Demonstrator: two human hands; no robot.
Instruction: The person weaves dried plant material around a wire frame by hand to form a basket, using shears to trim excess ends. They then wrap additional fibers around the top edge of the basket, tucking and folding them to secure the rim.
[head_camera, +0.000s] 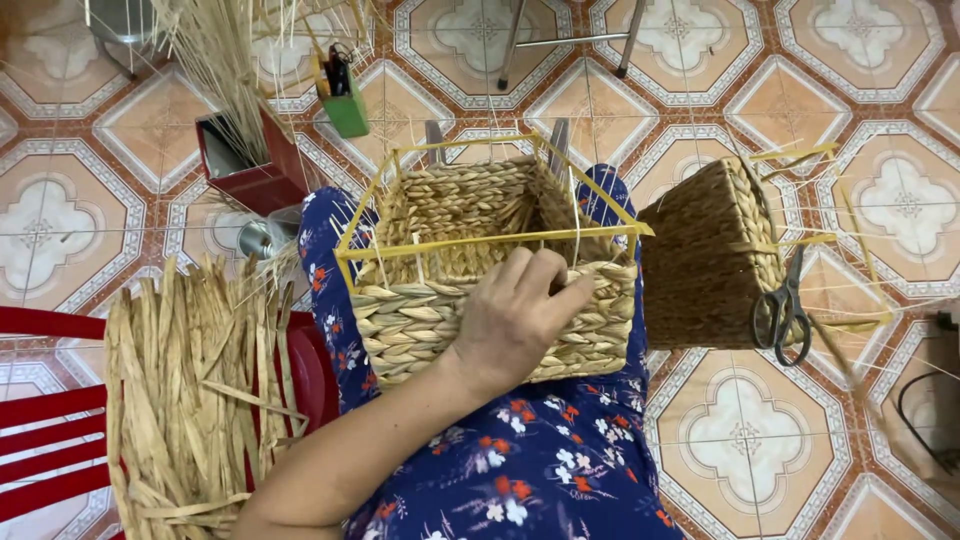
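A half-woven straw basket (430, 320) with a yellow frame (480, 240) rests on my lap, over a blue floral dress (560, 460). My left hand (515, 320) reaches in from the lower left and lies against the basket's near wall. Its fingers curl over the top of the weave just below the yellow bar. My right hand is out of sight.
A darker woven basket (700, 260) lies on its side on the tiled floor to the right, with scissors (782, 310) on it. Dried straw strips (190, 390) are piled on a red plastic seat (40, 420) at left. A red box of reeds (250, 165), a green tool holder (345, 105) and metal stool legs (570, 40) stand farther off.
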